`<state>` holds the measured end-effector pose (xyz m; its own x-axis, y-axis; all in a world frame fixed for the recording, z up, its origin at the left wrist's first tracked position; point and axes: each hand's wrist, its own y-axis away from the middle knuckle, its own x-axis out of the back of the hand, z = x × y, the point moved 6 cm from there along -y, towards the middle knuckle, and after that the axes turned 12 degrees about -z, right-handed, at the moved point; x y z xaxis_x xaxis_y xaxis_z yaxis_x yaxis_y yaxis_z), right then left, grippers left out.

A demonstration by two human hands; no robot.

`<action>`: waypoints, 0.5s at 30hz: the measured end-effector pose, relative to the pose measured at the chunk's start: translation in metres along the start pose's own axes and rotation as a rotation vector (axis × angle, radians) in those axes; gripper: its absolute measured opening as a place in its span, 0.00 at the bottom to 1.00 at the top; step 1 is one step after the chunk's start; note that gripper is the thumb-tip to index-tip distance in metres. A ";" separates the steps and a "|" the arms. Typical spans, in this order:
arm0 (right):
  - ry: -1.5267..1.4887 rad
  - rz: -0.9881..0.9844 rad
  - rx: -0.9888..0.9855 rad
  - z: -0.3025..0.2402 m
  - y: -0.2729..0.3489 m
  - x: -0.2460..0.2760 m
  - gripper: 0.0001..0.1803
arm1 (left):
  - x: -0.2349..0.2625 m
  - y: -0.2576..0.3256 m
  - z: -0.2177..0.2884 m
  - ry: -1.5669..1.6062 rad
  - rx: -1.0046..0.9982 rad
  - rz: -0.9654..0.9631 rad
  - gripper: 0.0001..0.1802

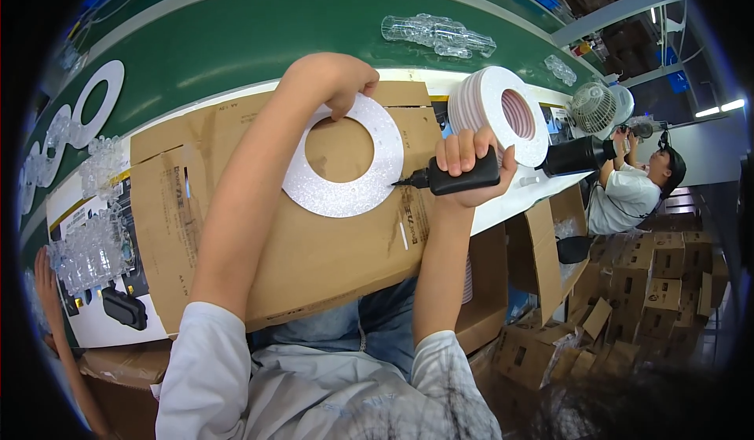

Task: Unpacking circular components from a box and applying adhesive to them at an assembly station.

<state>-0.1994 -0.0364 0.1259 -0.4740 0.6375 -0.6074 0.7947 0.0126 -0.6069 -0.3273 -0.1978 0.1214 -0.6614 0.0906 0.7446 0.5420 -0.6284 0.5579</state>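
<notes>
A glittery white flat ring (342, 196) lies on a flattened cardboard sheet (314, 259) in front of me. My left hand (334, 82) is bent over the ring's far edge, fingers curled around its band; the fingertips are partly hidden. In my right hand (471, 165) is a black squeeze bottle (465, 174), tipped sideways. Its thin nozzle points left, and the tip is at the ring's right side. Just beyond that hand, a stack of similar white rings (499, 114) rests on its side.
A larger black bottle (572, 155) lies beside the stack. Clear plastic pieces (440, 35) are on the green table (236, 31); more (90, 251) lie left, near a black box-shaped object (124, 308) and another person's hand (47, 283). Right are a fan (594, 108), a person (628, 196), cartons (652, 283).
</notes>
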 end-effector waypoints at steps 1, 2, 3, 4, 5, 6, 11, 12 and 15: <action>0.002 0.002 -0.001 0.000 0.000 0.000 0.24 | 0.000 0.000 0.000 0.000 0.006 -0.007 0.34; 0.001 0.003 0.000 0.000 0.000 0.000 0.24 | -0.001 0.001 0.000 -0.001 0.007 -0.009 0.34; 0.011 0.021 -0.006 0.001 0.000 0.002 0.24 | 0.000 0.002 -0.001 -0.006 0.003 0.003 0.34; 0.022 0.040 -0.012 0.001 0.000 0.003 0.24 | 0.000 0.002 0.000 -0.012 -0.001 0.014 0.34; 0.022 0.041 -0.012 0.002 0.001 0.003 0.24 | 0.000 0.002 0.000 -0.012 -0.002 0.013 0.34; 0.024 0.046 -0.018 0.002 0.001 0.003 0.23 | 0.000 0.002 0.000 -0.012 0.003 0.006 0.34; 0.027 0.055 -0.029 0.005 0.000 0.003 0.23 | 0.001 0.004 0.001 -0.006 0.011 -0.005 0.33; 0.034 0.059 -0.034 0.005 0.000 0.003 0.22 | 0.002 0.003 0.000 0.005 0.016 -0.003 0.34; 0.034 0.085 -0.029 0.004 0.000 0.005 0.22 | 0.002 0.004 -0.001 0.022 0.023 0.015 0.35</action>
<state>-0.2032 -0.0365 0.1201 -0.3921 0.6627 -0.6380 0.8422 -0.0204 -0.5388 -0.3272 -0.2010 0.1250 -0.6639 0.0641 0.7451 0.5638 -0.6117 0.5549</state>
